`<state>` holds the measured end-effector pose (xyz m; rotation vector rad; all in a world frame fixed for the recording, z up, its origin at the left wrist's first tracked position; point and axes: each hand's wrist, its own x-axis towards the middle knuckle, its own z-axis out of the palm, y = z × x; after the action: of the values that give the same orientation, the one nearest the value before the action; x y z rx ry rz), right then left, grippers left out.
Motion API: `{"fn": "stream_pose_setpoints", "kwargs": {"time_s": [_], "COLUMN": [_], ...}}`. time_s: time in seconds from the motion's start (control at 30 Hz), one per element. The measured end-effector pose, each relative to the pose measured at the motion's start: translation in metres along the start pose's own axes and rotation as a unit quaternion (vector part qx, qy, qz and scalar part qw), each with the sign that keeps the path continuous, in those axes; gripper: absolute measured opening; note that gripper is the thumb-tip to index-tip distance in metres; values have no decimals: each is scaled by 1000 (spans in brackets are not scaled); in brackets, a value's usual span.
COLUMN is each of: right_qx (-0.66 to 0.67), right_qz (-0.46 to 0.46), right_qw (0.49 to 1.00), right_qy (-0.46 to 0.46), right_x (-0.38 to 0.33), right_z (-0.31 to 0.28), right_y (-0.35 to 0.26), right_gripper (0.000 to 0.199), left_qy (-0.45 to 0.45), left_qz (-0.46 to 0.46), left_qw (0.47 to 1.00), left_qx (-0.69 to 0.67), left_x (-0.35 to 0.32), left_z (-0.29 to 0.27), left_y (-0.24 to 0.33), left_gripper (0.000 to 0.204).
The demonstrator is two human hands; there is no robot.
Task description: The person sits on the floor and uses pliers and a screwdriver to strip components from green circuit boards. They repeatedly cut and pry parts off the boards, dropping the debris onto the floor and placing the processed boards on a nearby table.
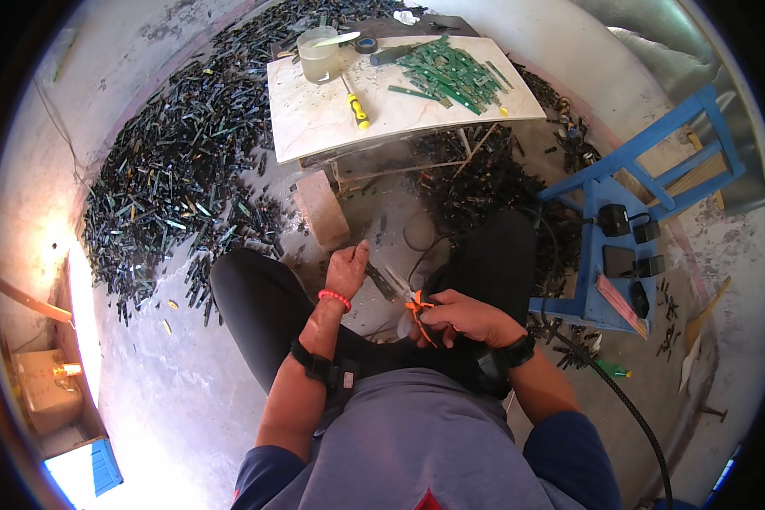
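In the head view, take the pale-topped table [314,127] as your landmark. Your right hand [466,318] is on the near side of it, closed around the orange-handled pliers [423,313], whose metal tips point up and left, toward the table. Your left hand [346,272] is also on the near side, left of the pliers, with its fingers curled. A dark strip [380,280] shows just beside those fingers; you cannot tell from here whether they grip it or it lies beyond them. A red bead bracelet [335,299] circles your left wrist.

On the table's right half you have a pile of green strips [450,75]. On its left half stands a translucent cup [318,66] of cloudy liquid with a white stick [337,39] across its rim. Near the cup, toward the table's far edge, is a roll of black tape [365,45]; a yellow-handled screwdriver [357,112] lies on the cup's near side.

A brick-like block [321,211] sits just before the table's near edge. Left of the table spreads a large heap of dark strips [187,153]; to its right stands a blue chair [599,191] bearing black adapters [612,220].
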<state>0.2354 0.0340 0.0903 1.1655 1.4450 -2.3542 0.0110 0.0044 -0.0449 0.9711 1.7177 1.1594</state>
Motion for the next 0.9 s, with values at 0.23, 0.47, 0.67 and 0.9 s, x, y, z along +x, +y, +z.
{"fn": "stream_pose_setpoints", "kwargs": {"time_s": [0.23,0.47,0.67,0.9], "right_qx": [-60,-51,-39,-35], "right_qz": [62,92,90,113], "right_qw": [995,993,993,990], "right_qy": [-42,-59,-61,-78], "right_x": [5,16,13,17], "right_z": [-5,-9,-9,-16], "right_y": [-3,2,-4,-1], "right_gripper": [33,34,33,26], "left_qy": [14,13,10,8], "left_qz": [54,52,47,63], "left_qw": [996,994,994,992], "left_qx": [67,90,100,111], "left_x": [-4,-5,-5,-3], "left_z": [-2,-2,-1,0], "left_y": [8,13,13,8], "left_gripper": [48,46,47,46]}}
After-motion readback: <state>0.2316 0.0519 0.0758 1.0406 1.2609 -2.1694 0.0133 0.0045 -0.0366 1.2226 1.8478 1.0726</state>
